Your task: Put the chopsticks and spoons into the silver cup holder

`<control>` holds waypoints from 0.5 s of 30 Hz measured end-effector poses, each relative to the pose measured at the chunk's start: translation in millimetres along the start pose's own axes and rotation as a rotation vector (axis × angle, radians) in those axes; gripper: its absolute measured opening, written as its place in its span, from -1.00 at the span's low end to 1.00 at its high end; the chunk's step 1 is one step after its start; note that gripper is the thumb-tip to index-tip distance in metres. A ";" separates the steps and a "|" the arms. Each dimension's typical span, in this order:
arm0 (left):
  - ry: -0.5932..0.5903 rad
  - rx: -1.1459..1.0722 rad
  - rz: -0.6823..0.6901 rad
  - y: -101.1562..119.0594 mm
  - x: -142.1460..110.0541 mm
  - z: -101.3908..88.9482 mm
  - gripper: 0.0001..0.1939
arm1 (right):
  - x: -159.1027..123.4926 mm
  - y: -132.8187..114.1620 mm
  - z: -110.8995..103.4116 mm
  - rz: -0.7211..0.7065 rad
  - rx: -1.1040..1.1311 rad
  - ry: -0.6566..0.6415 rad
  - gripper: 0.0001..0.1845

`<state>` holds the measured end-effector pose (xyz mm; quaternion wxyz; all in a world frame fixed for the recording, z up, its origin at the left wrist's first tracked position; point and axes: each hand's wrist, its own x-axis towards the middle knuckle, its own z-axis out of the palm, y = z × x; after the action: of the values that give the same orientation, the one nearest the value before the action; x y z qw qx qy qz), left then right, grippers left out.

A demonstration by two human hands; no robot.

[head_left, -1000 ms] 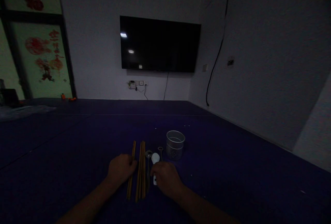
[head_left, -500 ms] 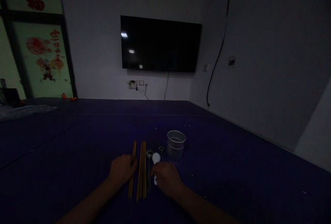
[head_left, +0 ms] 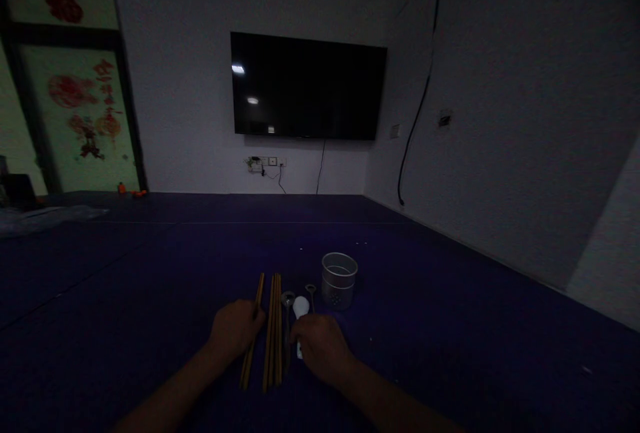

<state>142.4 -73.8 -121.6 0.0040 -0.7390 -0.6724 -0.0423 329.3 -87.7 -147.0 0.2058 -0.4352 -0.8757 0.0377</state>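
My left hand (head_left: 235,329) is closed around a few wooden chopsticks (head_left: 247,367), which tilt a little away from the others. Beside them, several more chopsticks (head_left: 273,333) lie together on the blue surface. To their right is a metal spoon (head_left: 287,298) with its bowl pointing away from me. My right hand (head_left: 323,347) has its fingers closed on the handle of a white spoon (head_left: 301,306). Partly hidden behind that hand lies a smaller metal spoon (head_left: 311,288). A silver metal holder (head_left: 339,289) with small holes low in its side stands upright beyond my right hand.
The dark blue floor (head_left: 150,266) reaches to the walls, with small white specks on it. A television (head_left: 307,86) hangs on the far wall above sockets and cables. At the far left are clear plastic sheeting (head_left: 50,216) and small orange objects (head_left: 138,193) by a door.
The chopsticks in my left hand have tilted, their near ends swinging left. My right hand stays at the white spoon. The view has shifted slightly.
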 end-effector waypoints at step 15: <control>-0.017 0.003 -0.001 1.1 0.2 -5.8 -0.57 | -1.0 -0.5 -0.9 0.002 -0.017 -0.006 -0.61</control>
<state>143.2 -74.1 -115.8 -0.0009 -0.7388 -0.6730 -0.0351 329.8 -88.8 -146.4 0.1993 -0.4376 -0.8762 0.0316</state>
